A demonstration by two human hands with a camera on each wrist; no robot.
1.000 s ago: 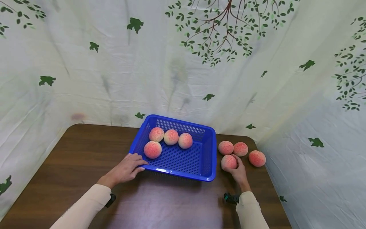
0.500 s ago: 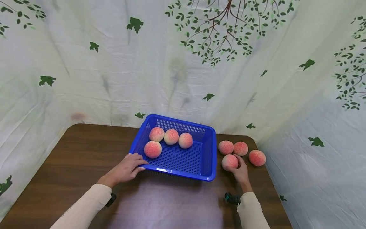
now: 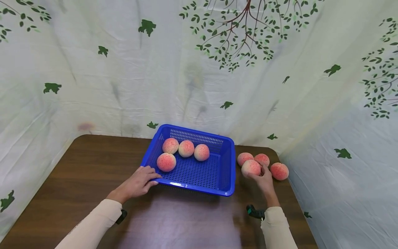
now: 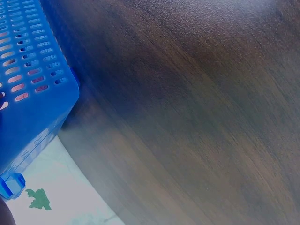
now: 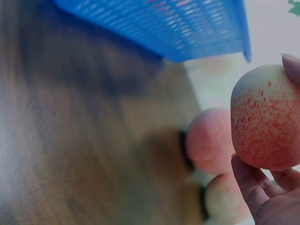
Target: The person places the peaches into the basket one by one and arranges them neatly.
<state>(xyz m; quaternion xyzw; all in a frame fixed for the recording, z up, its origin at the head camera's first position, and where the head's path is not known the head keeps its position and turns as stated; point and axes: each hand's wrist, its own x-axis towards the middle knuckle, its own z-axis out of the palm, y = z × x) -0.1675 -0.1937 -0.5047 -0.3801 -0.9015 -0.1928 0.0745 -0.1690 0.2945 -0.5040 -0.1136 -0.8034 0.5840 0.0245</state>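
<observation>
While the left hand (image 3: 136, 183) grips the near left corner of the blue basket (image 3: 199, 189), the right hand (image 3: 264, 181) holds a speckled peach (image 3: 250, 168) raised off the wooden table (image 3: 174, 221), to the right of the basket and apart from it. The right fingers curve round the fruit and pinch it — the right wrist view shows a fingertip on one side and more fingers against the opposite side. The left fingers lie over the rim with the thumb lower, at the front edge; the left wrist view barely catches that hand, so how tightly they press I cannot tell. Inside the basket, toward its left end, a row of three peaches (image 3: 186, 148) sits near the far wall, and a nearer peach (image 3: 166, 162) lies in front of the leftmost. Beyond the raised fruit, a pair of peaches (image 3: 262, 159) rests on the table, the left one partly hidden by it, and a single peach (image 3: 280, 171) lies farther right, near the table's edge. Pale sleeves (image 3: 90, 221) cover both arms, a dark device (image 3: 255, 212) shows at each wrist, and behind hangs a white cloth (image 3: 124, 69) printed with green leaves.
</observation>
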